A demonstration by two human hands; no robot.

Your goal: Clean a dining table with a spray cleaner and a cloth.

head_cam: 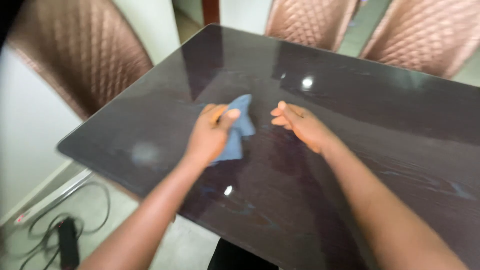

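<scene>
Head view: crumpled blue-grey cloth (239, 131) bunched in left hand (209, 136).

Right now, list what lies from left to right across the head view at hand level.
Quilted chair → left hand → blue cloth → right hand → bare dark tabletop.

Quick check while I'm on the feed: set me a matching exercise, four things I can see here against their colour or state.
Things:
1. cloth
2. table
3. chair
4. right hand

Descriptions:
A. quilted, copper-brown
B. empty, fingers stretched out
C. blue, gripped by the left hand
D. dark, glossy

Pairs: 1-C, 2-D, 3-A, 4-B
</scene>
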